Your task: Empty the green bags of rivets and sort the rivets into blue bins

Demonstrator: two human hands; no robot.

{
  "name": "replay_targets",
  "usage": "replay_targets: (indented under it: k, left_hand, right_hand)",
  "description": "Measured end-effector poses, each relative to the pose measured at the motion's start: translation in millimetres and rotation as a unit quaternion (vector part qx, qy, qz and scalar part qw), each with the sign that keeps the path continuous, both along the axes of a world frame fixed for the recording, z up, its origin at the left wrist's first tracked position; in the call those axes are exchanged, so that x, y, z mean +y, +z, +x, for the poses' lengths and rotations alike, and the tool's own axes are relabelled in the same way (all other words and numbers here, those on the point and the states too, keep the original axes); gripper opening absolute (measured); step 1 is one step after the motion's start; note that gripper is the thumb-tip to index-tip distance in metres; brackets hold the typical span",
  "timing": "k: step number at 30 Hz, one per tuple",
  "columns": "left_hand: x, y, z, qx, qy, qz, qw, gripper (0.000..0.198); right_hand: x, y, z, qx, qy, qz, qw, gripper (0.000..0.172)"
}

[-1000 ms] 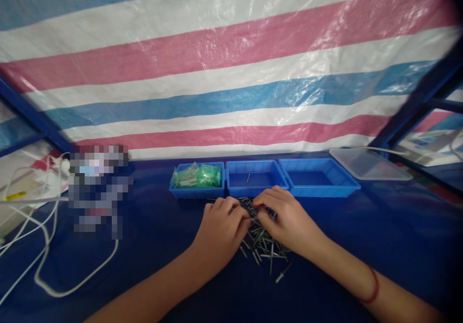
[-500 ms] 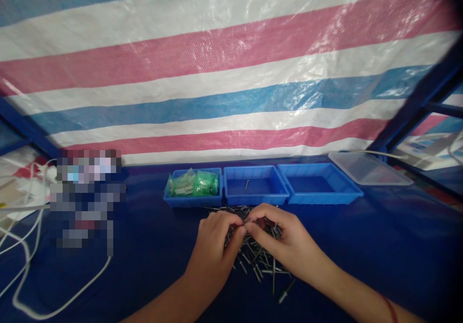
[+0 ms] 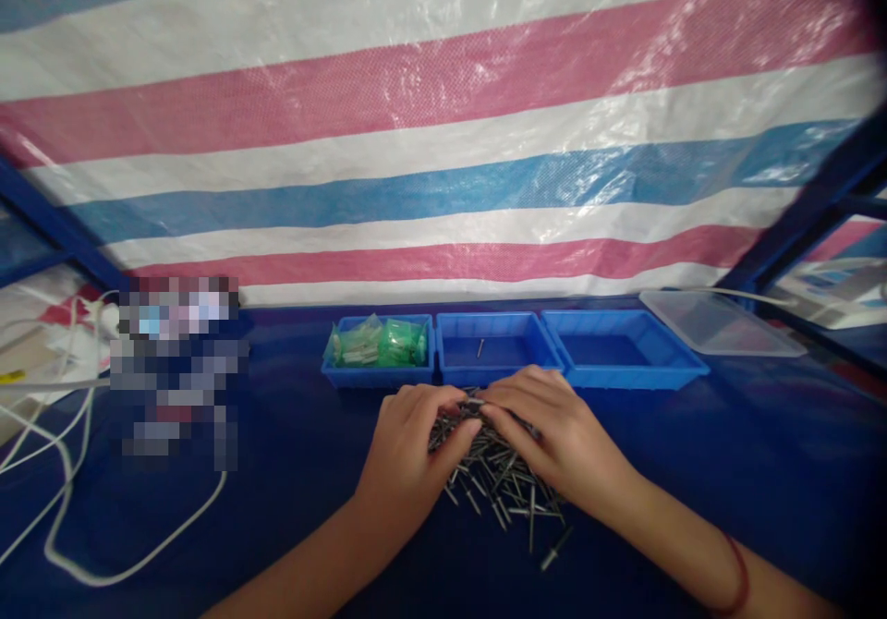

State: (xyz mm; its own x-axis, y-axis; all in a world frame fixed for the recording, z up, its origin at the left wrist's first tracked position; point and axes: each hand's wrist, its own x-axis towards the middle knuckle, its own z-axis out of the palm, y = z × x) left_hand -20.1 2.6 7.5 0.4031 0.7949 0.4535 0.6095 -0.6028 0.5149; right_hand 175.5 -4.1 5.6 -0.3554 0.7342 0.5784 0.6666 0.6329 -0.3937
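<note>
A loose pile of metal blind rivets [image 3: 509, 480] lies on the blue tabletop under both hands. At the pile's left edge is my left hand [image 3: 412, 443], its thumb apart from the bent index finger and nothing gripped between them. My right hand [image 3: 561, 430] reaches over the pile's right side, thumb and fingertips closed on a small rivet [image 3: 474, 403] that spans the gap toward the left fingers. Part of the pile is hidden beneath the palms. One stray rivet [image 3: 554, 550] lies nearest to me.
Three blue bins stand behind the pile. The left bin [image 3: 378, 379] holds green and clear packets, the middle bin [image 3: 499, 374] a single small rivet-like piece. The right bin [image 3: 627, 376] is beside a clear plastic lid [image 3: 724, 323]. White cables [image 3: 55, 517] run along the left.
My left thumb has parted from its index finger, where both hands were pinching together before. My right hand has turned more palm-down over the pile. The view has shifted slightly.
</note>
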Motion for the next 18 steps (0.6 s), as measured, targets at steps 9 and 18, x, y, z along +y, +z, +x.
replay_targets:
  k: [9,18]
  left_hand:
    - [-0.9,-6.6,5.1,0.141,-0.071,0.010,0.987,0.015]
    - [-0.6,-12.4,17.6,0.200,-0.076,0.030,0.976,0.012]
  right_hand:
    - [19.9,-3.3,23.1,-0.115,-0.198,0.093,0.969,0.025]
    - [-2.5,-3.6,2.4,-0.091,-0.088,0.018,0.992,0.017]
